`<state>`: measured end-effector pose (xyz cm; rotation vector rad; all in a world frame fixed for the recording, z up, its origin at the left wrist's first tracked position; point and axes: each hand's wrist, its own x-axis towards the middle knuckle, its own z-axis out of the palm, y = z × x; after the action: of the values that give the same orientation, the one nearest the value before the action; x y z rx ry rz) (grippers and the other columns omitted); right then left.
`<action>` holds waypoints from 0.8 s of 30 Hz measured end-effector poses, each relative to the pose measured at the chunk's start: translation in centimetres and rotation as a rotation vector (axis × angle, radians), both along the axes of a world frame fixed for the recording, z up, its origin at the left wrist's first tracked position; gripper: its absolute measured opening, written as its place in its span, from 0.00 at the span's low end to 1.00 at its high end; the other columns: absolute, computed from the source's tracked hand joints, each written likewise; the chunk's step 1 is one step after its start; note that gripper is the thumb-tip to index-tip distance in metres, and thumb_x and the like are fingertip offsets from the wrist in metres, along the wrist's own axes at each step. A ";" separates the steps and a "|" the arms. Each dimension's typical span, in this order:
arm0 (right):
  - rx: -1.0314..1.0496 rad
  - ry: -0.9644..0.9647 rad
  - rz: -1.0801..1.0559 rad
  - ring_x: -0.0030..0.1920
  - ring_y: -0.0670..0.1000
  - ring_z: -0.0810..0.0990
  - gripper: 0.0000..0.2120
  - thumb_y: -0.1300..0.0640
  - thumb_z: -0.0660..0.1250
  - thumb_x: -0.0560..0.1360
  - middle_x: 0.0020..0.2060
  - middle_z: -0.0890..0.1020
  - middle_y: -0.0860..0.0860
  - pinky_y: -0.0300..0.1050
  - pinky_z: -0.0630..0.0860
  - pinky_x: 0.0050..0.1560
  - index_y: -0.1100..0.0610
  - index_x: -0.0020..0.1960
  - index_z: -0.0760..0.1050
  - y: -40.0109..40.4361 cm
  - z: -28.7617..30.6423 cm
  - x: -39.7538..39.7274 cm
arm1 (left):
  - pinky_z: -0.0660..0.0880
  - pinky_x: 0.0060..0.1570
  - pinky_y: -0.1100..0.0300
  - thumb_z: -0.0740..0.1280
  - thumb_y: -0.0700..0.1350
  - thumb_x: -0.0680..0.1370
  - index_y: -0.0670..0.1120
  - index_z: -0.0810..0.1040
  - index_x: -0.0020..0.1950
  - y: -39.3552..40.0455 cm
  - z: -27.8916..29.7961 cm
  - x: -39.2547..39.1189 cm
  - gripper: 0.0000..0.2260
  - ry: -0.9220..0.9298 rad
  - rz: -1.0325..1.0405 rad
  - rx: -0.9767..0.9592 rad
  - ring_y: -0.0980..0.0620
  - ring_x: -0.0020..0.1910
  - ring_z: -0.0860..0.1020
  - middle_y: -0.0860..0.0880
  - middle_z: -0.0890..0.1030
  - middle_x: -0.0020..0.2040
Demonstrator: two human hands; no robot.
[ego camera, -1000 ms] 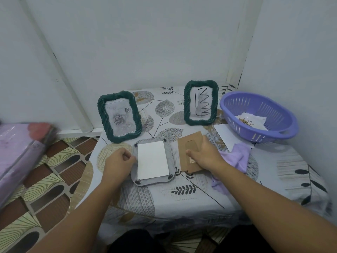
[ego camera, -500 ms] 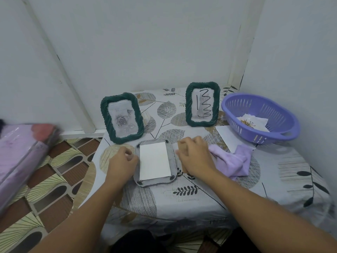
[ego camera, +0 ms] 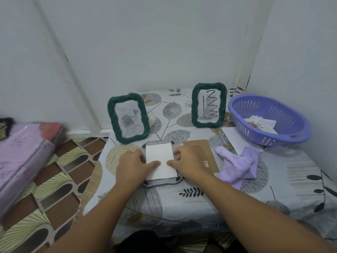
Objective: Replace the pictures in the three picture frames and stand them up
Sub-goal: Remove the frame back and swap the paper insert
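Two green rope-edged frames stand at the back of the table: the left frame [ego camera: 128, 118] shows a rose picture, the right frame [ego camera: 209, 105] a black squiggle. A third frame [ego camera: 161, 181] lies face down in the middle, with a white sheet [ego camera: 159, 154] set into its back. My left hand [ego camera: 132, 166] grips its left side and my right hand [ego camera: 187, 161] its right side. Both thumbs press on the sheet and the fingers are curled at the edges. The brown cardboard backing [ego camera: 202, 150] lies flat just right of my right hand.
A lilac cloth [ego camera: 237, 167] lies crumpled to the right of the backing. A purple basket [ego camera: 291, 136] at the back right holds a flower picture [ego camera: 260, 124], and a white sheet [ego camera: 235, 137] lies in front of it. Walls close in behind and to the right. A pink bundle [ego camera: 23, 152] lies to the left.
My right hand left the cardboard backing and moved left onto the face-down frame. My left hand shifted from beside the frame onto its left edge. Both thumbs now rest on the white sheet.
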<state>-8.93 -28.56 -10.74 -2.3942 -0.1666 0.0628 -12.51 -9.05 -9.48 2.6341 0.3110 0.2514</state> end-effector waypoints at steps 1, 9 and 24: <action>-0.001 0.003 -0.001 0.45 0.49 0.79 0.15 0.46 0.76 0.71 0.43 0.80 0.46 0.50 0.78 0.47 0.51 0.53 0.78 0.1 -0.1 0.1 | 0.76 0.41 0.52 0.72 0.71 0.64 0.54 0.74 0.38 -0.1 0.0 0.1 0.22 0.004 0.008 -0.004 0.53 0.43 0.75 0.55 0.76 0.42; 0.023 0.003 -0.006 0.43 0.50 0.79 0.14 0.48 0.77 0.71 0.42 0.80 0.48 0.50 0.77 0.45 0.53 0.50 0.79 0.1 -0.7 0.4 | 0.72 0.37 0.56 0.80 0.59 0.66 0.52 0.76 0.41 -0.4 0.0 0.0 0.17 0.018 0.079 -0.179 0.54 0.41 0.78 0.54 0.80 0.41; 0.059 -0.022 0.031 0.38 0.47 0.73 0.11 0.50 0.76 0.71 0.34 0.75 0.45 0.48 0.72 0.39 0.53 0.50 0.80 0.0 -1.0 0.5 | 0.75 0.40 0.56 0.76 0.47 0.73 0.48 0.79 0.44 -0.8 0.2 0.3 0.07 0.045 0.151 -0.397 0.51 0.40 0.80 0.51 0.82 0.40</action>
<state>-8.39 -28.59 -11.75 -2.3345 -0.2135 0.0456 -12.23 -9.88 -9.25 2.2295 0.5185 0.1591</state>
